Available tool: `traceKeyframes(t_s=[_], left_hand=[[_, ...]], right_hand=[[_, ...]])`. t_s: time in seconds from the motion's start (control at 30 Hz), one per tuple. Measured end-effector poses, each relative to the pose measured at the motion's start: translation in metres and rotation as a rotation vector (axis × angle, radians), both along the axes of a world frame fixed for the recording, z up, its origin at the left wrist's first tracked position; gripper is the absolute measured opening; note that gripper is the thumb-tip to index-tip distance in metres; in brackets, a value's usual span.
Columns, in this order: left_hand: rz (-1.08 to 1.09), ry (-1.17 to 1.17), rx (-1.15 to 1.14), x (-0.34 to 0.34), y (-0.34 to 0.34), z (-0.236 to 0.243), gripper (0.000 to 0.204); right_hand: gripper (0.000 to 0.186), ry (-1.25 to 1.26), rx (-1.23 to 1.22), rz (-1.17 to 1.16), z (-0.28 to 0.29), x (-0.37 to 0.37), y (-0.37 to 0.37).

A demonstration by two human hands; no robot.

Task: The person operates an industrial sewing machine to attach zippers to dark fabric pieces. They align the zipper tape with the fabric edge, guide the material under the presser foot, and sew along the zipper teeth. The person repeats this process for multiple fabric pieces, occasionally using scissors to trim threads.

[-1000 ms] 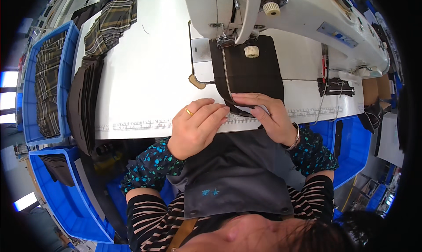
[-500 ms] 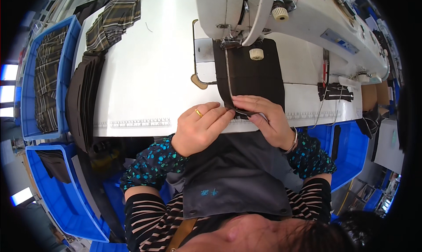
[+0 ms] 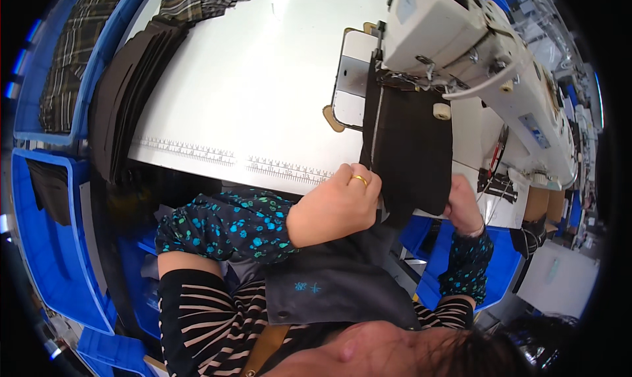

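two hands hold one black cloth (image 3: 411, 150) at the near table edge; the left hand (image 3: 336, 202), ring on one finger, has its fingers curled together and pinching the cloth's left edge, just below a pale stitched line running up the piece; the right hand (image 3: 463, 202) grips the cloth's lower right corner, its fingers tucked under so i cannot tell how they lie; the cloth lies flat on the white table (image 3: 250, 94), its far end under the foot of the sewing machine (image 3: 474, 41); a printed ruler (image 3: 237, 158) runs along the table edge; a stack of dark pieces (image 3: 125, 94) sits far left; plaid fabric (image 3: 62, 54) fills a blue bin (image 3: 46, 245) beyond.
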State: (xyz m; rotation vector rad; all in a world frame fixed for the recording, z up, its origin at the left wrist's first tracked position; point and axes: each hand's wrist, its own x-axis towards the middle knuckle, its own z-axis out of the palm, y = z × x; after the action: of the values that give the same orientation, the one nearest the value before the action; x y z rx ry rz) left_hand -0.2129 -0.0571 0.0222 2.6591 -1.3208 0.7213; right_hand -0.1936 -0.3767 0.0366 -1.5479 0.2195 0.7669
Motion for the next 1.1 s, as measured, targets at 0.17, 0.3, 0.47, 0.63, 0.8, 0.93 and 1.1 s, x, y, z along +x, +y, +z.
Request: traceKeyframes(t_s=[0.17, 0.3, 0.47, 0.63, 0.8, 0.93, 1.1], left_hand=[[0.03, -0.075, 0.002, -0.001, 0.0, -0.005, 0.016], [0.009, -0.031, 0.015, 0.0, 0.005, -0.001, 0.016], [-0.01, -0.006, -0.008, 0.001, 0.01, 0.0, 0.013], [-0.016, 0.069, -0.112, 0.0, 0.008, -0.009, 0.009], [-0.024, 0.238, -0.118, -0.004, 0.024, 0.003, 0.006], [0.08, 0.228, -0.001, -0.015, 0.027, 0.004, 0.011], [0.037, 0.266, 0.022, -0.01, 0.032, 0.008, 0.015]], right_hand=[[0.024, -1.099, -0.671, 0.398, -0.007, -0.034, 0.042], [0.031, -1.29, -0.804, 0.557, -0.024, -0.036, 0.045], [0.033, -1.321, -0.785, 0.578, -0.033, -0.036, 0.029], [0.032, -1.364, -0.775, 0.535, -0.029, -0.035, 0.029], [0.01, -1.442, -0.653, 0.211, -0.016, -0.029, 0.025], [0.008, -1.454, -0.672, -0.201, 0.006, -0.036, 0.028], [0.036, -1.424, -0.703, 0.371, 0.008, -0.025, 0.097]])
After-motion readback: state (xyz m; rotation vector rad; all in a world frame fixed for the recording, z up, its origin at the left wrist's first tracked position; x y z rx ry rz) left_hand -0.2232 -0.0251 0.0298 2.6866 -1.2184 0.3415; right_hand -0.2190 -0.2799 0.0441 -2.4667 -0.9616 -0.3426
